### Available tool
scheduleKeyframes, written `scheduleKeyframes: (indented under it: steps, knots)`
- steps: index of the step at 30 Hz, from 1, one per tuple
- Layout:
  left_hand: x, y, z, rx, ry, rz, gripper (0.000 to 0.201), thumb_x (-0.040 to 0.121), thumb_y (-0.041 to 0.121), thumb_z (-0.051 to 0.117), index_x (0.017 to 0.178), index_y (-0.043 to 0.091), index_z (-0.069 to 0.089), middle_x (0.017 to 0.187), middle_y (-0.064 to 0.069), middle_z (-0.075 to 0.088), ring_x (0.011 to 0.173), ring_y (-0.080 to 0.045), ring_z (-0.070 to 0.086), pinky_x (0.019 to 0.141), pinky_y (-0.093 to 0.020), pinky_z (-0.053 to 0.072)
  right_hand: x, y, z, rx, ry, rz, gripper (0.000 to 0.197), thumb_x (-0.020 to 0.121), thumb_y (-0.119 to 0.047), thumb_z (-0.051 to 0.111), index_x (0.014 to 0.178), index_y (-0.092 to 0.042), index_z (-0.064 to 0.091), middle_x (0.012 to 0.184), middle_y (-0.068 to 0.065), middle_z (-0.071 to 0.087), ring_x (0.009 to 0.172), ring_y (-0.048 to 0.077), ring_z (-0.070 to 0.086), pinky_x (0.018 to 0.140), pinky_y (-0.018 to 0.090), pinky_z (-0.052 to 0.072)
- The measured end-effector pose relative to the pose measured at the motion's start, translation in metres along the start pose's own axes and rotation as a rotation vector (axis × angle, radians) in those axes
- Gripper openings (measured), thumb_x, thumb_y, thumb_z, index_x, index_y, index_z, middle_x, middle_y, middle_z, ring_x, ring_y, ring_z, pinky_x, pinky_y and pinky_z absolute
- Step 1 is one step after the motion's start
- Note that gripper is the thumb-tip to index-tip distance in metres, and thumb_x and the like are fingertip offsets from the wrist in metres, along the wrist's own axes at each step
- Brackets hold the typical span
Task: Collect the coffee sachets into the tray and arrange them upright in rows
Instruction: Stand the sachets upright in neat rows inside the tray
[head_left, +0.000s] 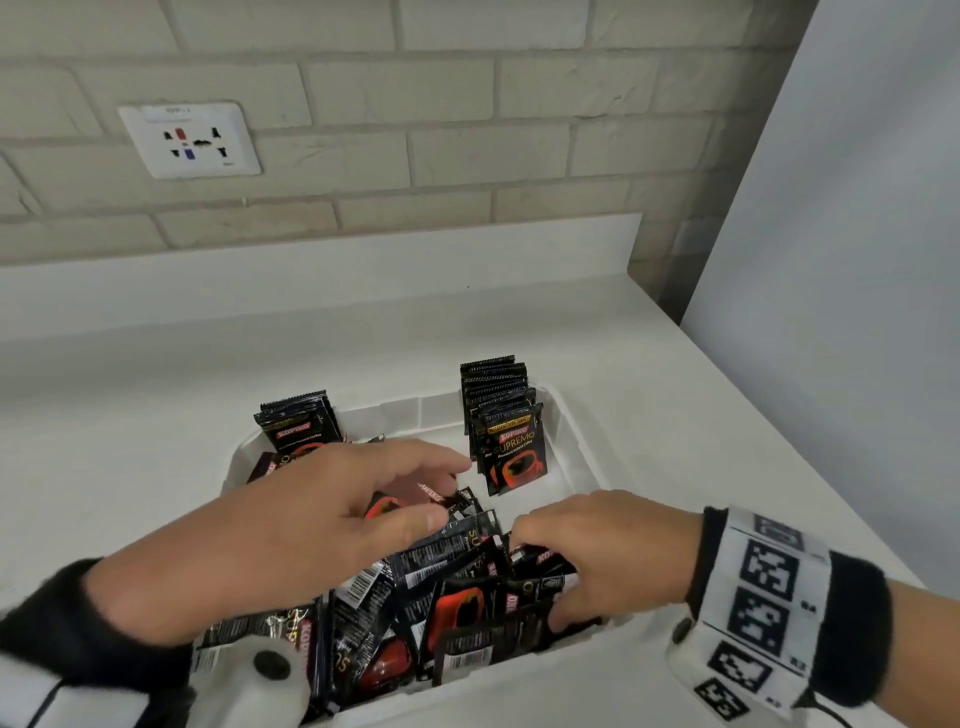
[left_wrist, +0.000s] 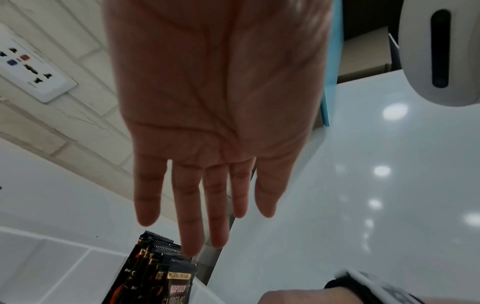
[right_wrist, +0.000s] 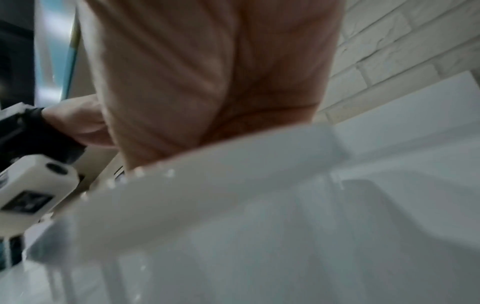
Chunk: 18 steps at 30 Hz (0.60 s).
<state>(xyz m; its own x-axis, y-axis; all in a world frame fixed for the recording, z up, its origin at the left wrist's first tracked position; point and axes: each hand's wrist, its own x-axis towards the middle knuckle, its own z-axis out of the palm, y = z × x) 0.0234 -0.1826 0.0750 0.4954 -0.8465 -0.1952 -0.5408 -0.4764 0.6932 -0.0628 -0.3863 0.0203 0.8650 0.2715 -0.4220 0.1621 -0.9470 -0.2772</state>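
Observation:
A white tray (head_left: 576, 431) stands on the counter. Its near half is heaped with loose black coffee sachets (head_left: 431, 597). One row of sachets (head_left: 511, 441) stands upright at the tray's far right, and a few more (head_left: 298, 423) stand at the far left. My left hand (head_left: 426, 486) hovers over the heap; in the left wrist view its fingers (left_wrist: 207, 205) are straight and hold nothing, above the upright row (left_wrist: 161, 273). My right hand (head_left: 582, 561) reaches into the heap at the near right, fingers and thumb curled round some sachets. In the right wrist view only its palm (right_wrist: 207, 82) shows above the tray rim (right_wrist: 233, 174).
The white counter (head_left: 156, 415) runs back to a brick wall with a socket plate (head_left: 189, 140). A pale panel (head_left: 831, 260) bounds the counter on the right, close to the tray. Both wrists wear camera bands (head_left: 763, 608).

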Motion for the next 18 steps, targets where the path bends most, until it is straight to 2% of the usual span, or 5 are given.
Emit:
scheduleKeyframes:
  steps: [5, 9, 11, 13, 18]
  knots:
    - [-0.013, -0.007, 0.015, -0.04, 0.015, -0.013, 0.053, 0.062, 0.074, 0.04, 0.111, 0.075, 0.021, 0.11, 0.051, 0.047, 0.107, 0.023, 0.047, 0.086, -0.011, 0.043, -0.004, 0.0, 0.0, 0.132, 0.075, 0.071, 0.039, 0.077, -0.043, 0.069, 0.109, -0.034, 0.05, 0.066, -0.011, 0.05, 0.055, 0.003, 0.04, 0.053, 0.022, 0.03]
    - [-0.017, -0.018, 0.03, -0.246, 0.124, -0.033, 0.046, 0.071, 0.059, 0.055, 0.11, 0.072, 0.036, 0.113, 0.042, 0.053, 0.111, 0.016, 0.05, 0.097, -0.014, 0.041, -0.014, 0.001, -0.006, 0.302, 0.223, 0.084, 0.027, 0.073, -0.039, 0.073, 0.082, -0.039, 0.047, 0.071, -0.015, 0.052, 0.063, 0.004, 0.047, 0.059, 0.023, 0.037]
    - [-0.017, -0.024, 0.038, -0.304, 0.168, -0.031, 0.058, 0.063, 0.068, 0.067, 0.115, 0.069, 0.041, 0.119, 0.033, 0.054, 0.117, 0.008, 0.049, 0.103, -0.027, 0.041, -0.017, 0.0, -0.008, 0.402, 0.281, 0.085, 0.03, 0.07, -0.035, 0.075, 0.075, -0.042, 0.046, 0.074, -0.015, 0.056, 0.068, 0.005, 0.053, 0.066, 0.027, 0.044]
    - [-0.014, -0.028, 0.045, -0.288, 0.217, -0.015, 0.076, 0.048, 0.078, 0.068, 0.117, 0.07, 0.036, 0.121, 0.034, 0.051, 0.117, 0.011, 0.045, 0.103, -0.026, 0.039, -0.018, -0.003, -0.009, 0.491, 0.305, 0.062, 0.032, 0.07, -0.03, 0.077, 0.075, -0.043, 0.048, 0.076, -0.015, 0.059, 0.071, 0.004, 0.056, 0.069, 0.026, 0.047]
    - [-0.005, -0.03, 0.053, -0.106, 0.301, -0.067, 0.067, 0.071, 0.042, 0.07, 0.119, 0.059, 0.027, 0.114, 0.033, 0.038, 0.103, 0.02, 0.04, 0.083, -0.006, 0.038, -0.012, -0.009, -0.007, 0.636, 0.322, 0.036, 0.029, 0.071, -0.021, 0.077, 0.087, -0.033, 0.056, 0.088, -0.01, 0.067, 0.079, 0.003, 0.063, 0.073, 0.021, 0.052]
